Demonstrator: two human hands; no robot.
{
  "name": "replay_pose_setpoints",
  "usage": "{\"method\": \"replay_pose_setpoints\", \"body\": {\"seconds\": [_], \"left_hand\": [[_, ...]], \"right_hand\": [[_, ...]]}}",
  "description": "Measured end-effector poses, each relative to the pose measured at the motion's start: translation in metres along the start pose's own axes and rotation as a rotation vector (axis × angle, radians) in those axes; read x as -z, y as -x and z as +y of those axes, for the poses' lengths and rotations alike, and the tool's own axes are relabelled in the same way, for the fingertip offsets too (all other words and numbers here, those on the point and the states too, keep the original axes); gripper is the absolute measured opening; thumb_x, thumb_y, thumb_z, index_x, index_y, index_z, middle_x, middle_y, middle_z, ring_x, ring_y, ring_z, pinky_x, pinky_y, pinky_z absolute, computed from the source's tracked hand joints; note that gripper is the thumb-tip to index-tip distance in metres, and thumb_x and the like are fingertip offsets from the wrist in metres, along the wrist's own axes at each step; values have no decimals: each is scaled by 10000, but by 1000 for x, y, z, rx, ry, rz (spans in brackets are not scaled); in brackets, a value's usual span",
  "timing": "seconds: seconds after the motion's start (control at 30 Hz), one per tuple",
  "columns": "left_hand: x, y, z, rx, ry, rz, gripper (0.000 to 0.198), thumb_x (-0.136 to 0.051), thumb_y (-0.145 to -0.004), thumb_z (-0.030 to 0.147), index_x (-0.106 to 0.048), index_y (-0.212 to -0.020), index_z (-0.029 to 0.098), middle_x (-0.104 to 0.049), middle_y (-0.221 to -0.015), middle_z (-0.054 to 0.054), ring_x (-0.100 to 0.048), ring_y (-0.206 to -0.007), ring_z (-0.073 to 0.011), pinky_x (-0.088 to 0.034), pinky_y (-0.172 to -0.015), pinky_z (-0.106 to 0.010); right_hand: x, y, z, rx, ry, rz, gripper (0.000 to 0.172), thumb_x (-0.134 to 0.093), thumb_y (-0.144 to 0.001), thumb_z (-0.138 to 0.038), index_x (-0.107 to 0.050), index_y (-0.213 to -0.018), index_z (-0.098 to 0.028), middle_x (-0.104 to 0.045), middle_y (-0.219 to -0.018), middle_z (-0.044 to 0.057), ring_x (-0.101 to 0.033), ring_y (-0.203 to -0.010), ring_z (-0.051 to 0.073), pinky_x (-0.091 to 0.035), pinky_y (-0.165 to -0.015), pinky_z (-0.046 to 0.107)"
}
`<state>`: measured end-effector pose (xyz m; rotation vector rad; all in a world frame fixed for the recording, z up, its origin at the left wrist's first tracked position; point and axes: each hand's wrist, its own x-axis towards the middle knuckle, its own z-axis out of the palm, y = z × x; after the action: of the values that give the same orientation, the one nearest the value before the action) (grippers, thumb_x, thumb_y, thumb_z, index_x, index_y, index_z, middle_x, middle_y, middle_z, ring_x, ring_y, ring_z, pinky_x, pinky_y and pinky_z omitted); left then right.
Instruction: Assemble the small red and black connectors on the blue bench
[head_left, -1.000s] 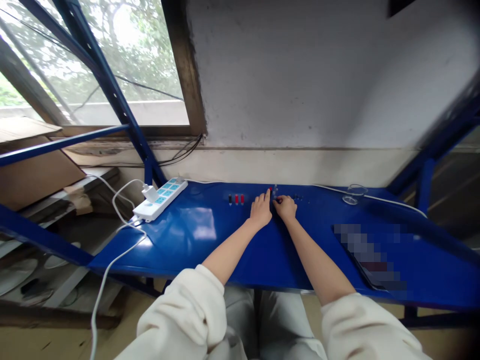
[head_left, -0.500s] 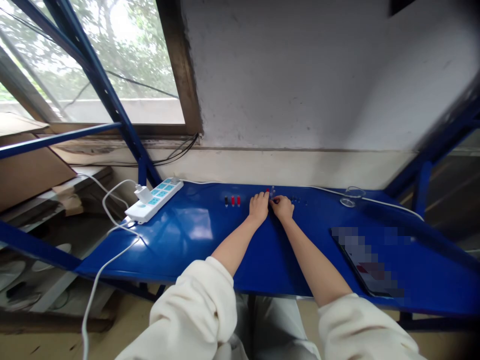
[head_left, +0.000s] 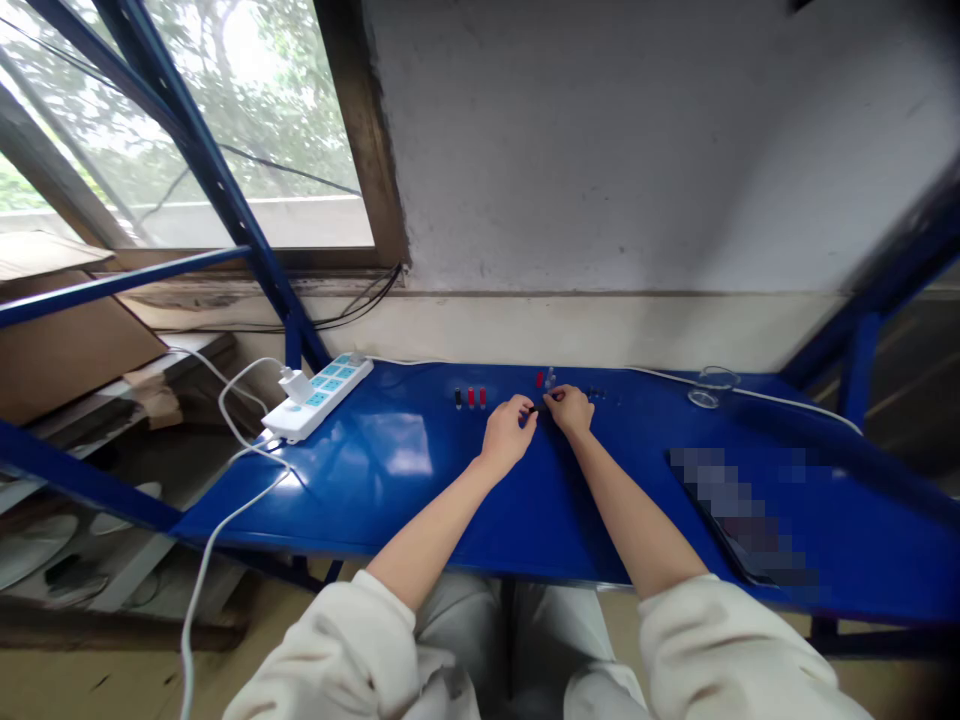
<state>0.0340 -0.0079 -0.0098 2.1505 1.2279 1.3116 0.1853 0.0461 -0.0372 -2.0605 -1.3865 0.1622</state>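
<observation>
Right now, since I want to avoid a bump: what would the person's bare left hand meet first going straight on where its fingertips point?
Most likely the bare right hand, close ahead, just past the small dark piece at the left hand's fingertips; depth is unclear.

Workshop, with blue workbench point(head_left: 540, 520)

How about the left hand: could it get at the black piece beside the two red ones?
Probably yes: the left hand is close by, and nothing visible blocks the black piece from the near side. It seems to pinch a small dark piece, though, which it may need to release first.
</observation>
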Motion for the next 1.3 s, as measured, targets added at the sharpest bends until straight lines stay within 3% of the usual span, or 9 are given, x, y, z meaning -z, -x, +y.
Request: {"method": "replay_pose_setpoints", "body": {"seconds": [0.2,0.43,0.87,0.93,1.07,1.17,1.3], "left_hand": [[11,14,-4,53,114,84,102,-518,-744,235,-555,-823,181,-601,-732,-8,-550,-632,-97,-455,-645,-232],[16,13,-5,124,232,177,135,-550,-722,270,-561,-812,171,-591,-687,-6,-543,-595,-90,-436,-588,-213],[18,11,-10,216,331,217,214,-560,-741,348,-576,-835,156,-627,-686,-33,-588,-578,-116,-434,-562,-235],[19,10,-11,221,341,231,216,-565,-740,352,-578,-827,154,-629,-685,-31,-591,-568,-115,-439,-560,-236],[20,8,-11,240,343,266,210,-580,-727,351,-584,-798,154,-631,-684,-30,-597,-591,-123,-447,-564,-236],[21,8,-11,243,339,276,207,-585,-723,349,-587,-796,156,-630,-680,-26,-591,-582,-119,-445,-559,-236],[22,7,-9,233,332,280,198,-584,-722,341,-587,-797,157,-624,-671,-21,-580,-573,-112,-447,-572,-236]], "right_hand": [[-2,-1,1,4,-15,14,201,-546,-709,-363,-636,-820,-222,-632,-855,32,-549,-810,190,-338,-695,303],[-4,-5,3,-14,-19,8,190,-560,-698,-366,-642,-795,-225,-635,-821,29,-553,-777,191,-328,-676,301],[-3,3,7,51,-152,68,120,-550,-692,-313,-618,-702,-215,-640,-689,13,-550,-671,176,-296,-634,283],[-1,8,5,115,-187,144,151,-519,-722,-322,-612,-743,-205,-642,-695,20,-550,-678,177,-298,-646,287],[6,19,-2,397,-172,263,184,-480,-770,-316,-612,-821,-199,-638,-711,23,-534,-688,169,-284,-708,306],[10,24,-9,564,-131,260,171,-465,-790,-285,-610,-815,-196,-619,-691,23,-521,-689,164,-270,-712,304],[12,30,-17,675,-106,227,172,-448,-809,-275,-593,-787,-186,-596,-669,28,-512,-690,163,-263,-698,297]]}}
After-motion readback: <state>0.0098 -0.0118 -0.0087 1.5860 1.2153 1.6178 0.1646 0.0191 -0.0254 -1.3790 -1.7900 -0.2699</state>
